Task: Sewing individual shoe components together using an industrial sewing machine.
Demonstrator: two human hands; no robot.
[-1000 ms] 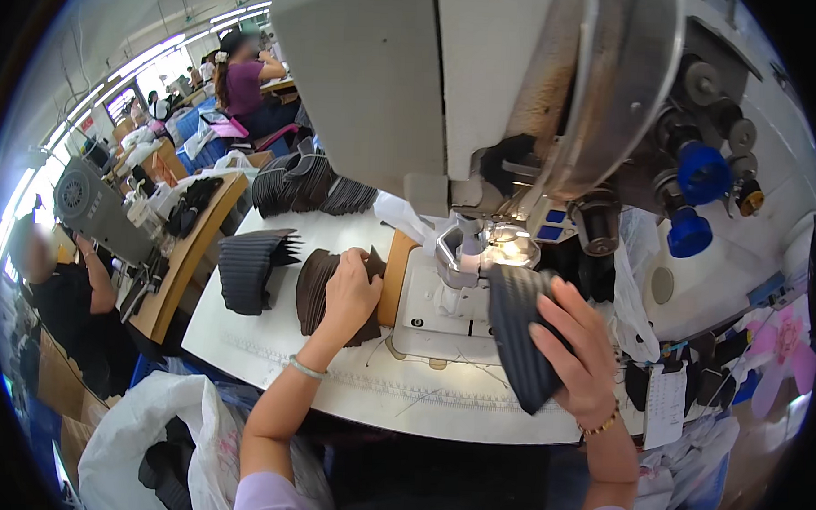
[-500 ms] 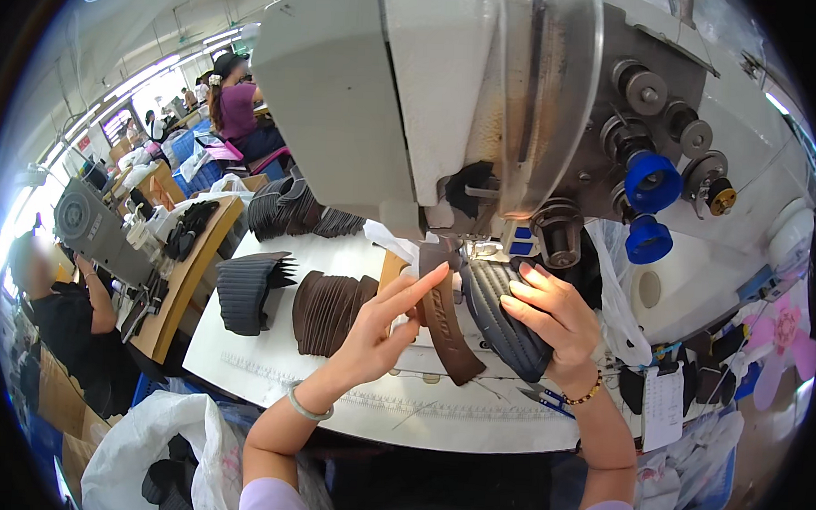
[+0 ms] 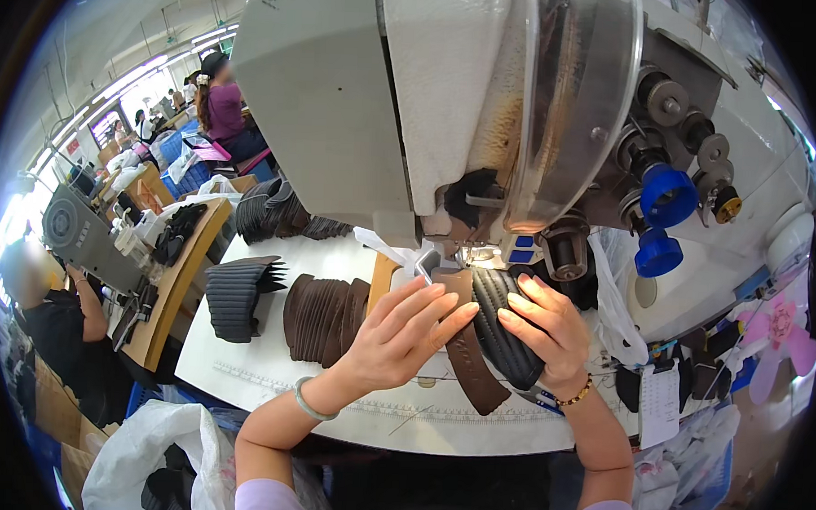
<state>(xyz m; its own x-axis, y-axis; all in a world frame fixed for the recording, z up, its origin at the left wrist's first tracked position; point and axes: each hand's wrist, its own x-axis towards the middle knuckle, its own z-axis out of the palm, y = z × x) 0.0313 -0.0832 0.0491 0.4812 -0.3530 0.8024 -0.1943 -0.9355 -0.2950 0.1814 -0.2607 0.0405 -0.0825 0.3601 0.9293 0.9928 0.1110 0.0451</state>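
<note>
My left hand (image 3: 391, 344) has its fingers stretched out, the tips resting on a curved brown strip (image 3: 477, 374) with raised marks. The strip lies along the left edge of a padded black ribbed piece (image 3: 506, 338). Over that piece curves my right hand (image 3: 553, 336), fingers on top and thumb hidden; I take it as gripping. The far ends of strip and ribbed piece meet at the lit needle area (image 3: 480, 256) of a sewing machine (image 3: 324, 90). A small metal guide (image 3: 428, 263) stands beside my left fingertips. Stitches are too small to make out.
On the white tabletop (image 3: 269, 376), left, stand a stack of brown strips (image 3: 320, 319) and a bundle of black ribbed pieces (image 3: 240, 299). Blue-handled snips (image 3: 547, 400) lie by my right wrist. Blue tension knobs (image 3: 668, 196) jut out above. Other people work at the left.
My left fingers have flattened and come together on the brown strip. Its near end has shifted right and down. My right hand stays on the ribbed piece; the view has shifted slightly.
</note>
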